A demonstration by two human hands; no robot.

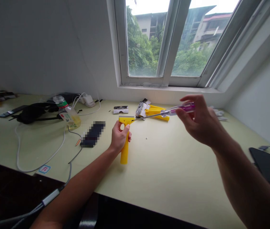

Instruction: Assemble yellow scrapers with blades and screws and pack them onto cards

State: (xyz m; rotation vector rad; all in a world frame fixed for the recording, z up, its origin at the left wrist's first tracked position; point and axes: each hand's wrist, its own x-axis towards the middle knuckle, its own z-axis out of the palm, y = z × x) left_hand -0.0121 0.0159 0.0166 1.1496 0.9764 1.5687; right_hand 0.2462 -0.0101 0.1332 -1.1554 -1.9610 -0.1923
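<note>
My left hand [120,137] is closed around the upper part of a yellow scraper [124,152], whose handle points down toward me. A grey blade edge runs along the top of its wide head. In my right hand [198,116] is a screwdriver [180,109] with a clear and purple handle. Its long thin shaft reaches left, and the tip meets the right side of the scraper's head. Whether it sits in a screw is too small to tell. On the table to the right of the scraper lies a tiny metal piece [146,138].
Several yellow scrapers [157,112] with packaging lie near the window wall, beside a small black-and-white box [120,109]. Leftward are a dark phone [93,134], a plastic bottle [69,114], cables [51,159] and a black strap [34,111]. A black device [268,165] rests at the right.
</note>
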